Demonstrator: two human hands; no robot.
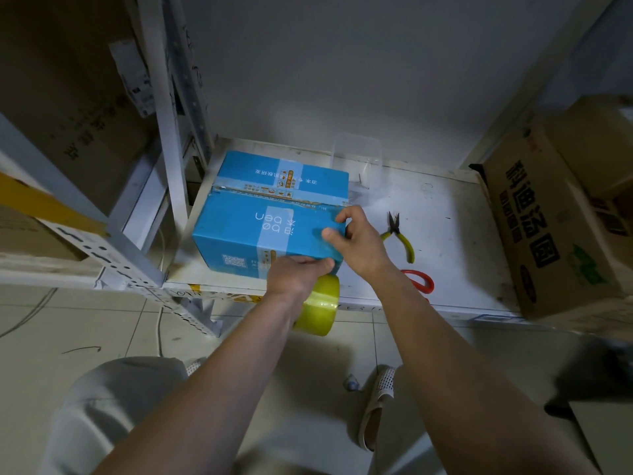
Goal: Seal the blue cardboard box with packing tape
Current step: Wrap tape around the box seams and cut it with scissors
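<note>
The blue cardboard box [274, 214] sits on the white surface [445, 241], towards its left end, with its flaps down and a glossy strip of tape already lying along the centre seam. Your right hand [356, 241] is at the box's right end: the thumb and forefinger curl over the top corner there, the grip clamped on that edge where the seam tape ends. Your left hand [294, 275] is at the near face of the box, low on its right part, knuckles up; its grip is closed around the yellow-green tape roll [320, 305], which hangs just below the box's near bottom edge and over the front lip of the surface. Whether a strip runs from the roll to the box you cannot tell, as the hand covers that spot.

Right of the box, just beyond your right hand, lie the yellow-handled pliers [400, 236], tips pointing away from you. Nearer than the pliers, partly hidden by your right forearm, is a red scissors handle [423, 281]. Behind the box's right rear corner stands a clear plastic container [356, 156] against the wall. Well to the right of the box, a brown carton [555, 228] with dark printed characters rests at the far end of the surface. Left of the box rise the white metal shelf uprights [168, 132].
</note>
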